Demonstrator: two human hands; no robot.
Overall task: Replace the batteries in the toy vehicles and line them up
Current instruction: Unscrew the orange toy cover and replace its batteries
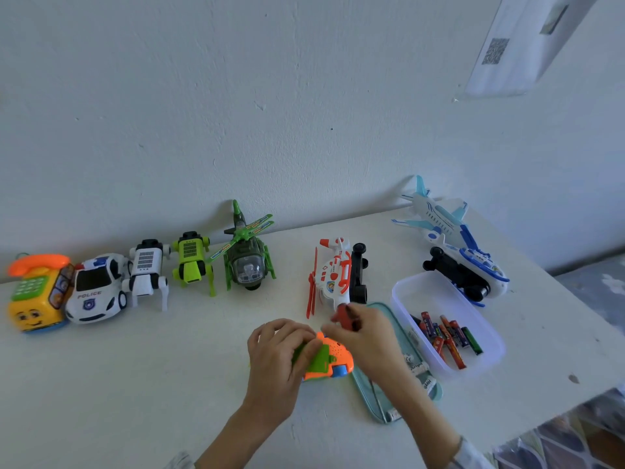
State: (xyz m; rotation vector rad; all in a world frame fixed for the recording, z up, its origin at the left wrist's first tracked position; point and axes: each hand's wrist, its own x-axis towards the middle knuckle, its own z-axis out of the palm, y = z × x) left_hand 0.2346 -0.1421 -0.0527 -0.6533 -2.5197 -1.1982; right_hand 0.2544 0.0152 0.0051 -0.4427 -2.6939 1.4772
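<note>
Orange toy (333,362) between hands, left (279,350) gripping, right (363,335) touching

I see soft, even, bluish daylight with faint shadows and no glare. Wide-angle distortion bows the table (169,384) edge; detail is slightly soft, worse toward the corners.

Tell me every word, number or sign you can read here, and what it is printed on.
"POLICE": on the hood of the white police car.
QR code: on the paper on the wall; its other print is too blurred to read.
White labels on the teal pouch: too blurred to read.
Batteries in the clear tub: print too small.
</note>
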